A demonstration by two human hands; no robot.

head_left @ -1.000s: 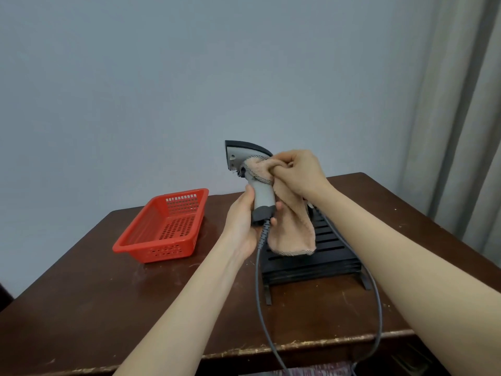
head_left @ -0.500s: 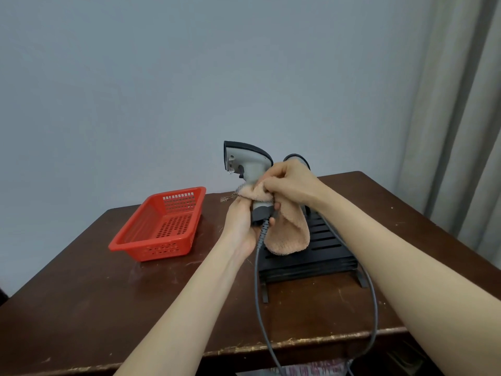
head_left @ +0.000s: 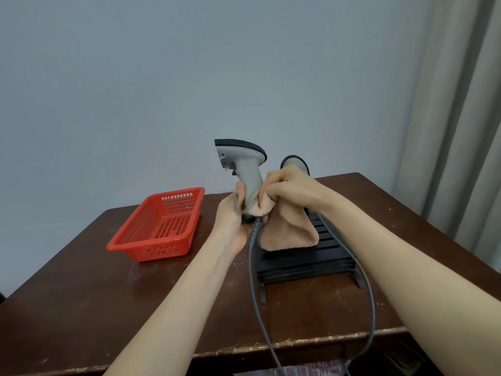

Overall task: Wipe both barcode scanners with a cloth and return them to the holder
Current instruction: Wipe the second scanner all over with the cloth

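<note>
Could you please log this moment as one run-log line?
left hand: holds scanner | right hand: rubs cloth on handle | second scanner: in holder

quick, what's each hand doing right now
Left hand: closed around the handle of the grey corded barcode scanner.
Right hand: closed on the peach terry cloth, pressed to the handle.

two scanners [head_left: 244,164] [head_left: 295,164], one cloth [head_left: 287,229], one holder [head_left: 322,256], one basket [head_left: 135,246]

Held scanner: grey plastic barcode scanner with black top [head_left: 241,161], upright, handle wrapped low by cloth.
Cloth: peach terry cloth [head_left: 287,229], draped downward.
Second scanner: grey scanner [head_left: 294,162], in black slatted holder [head_left: 306,259], mostly hidden.
</note>
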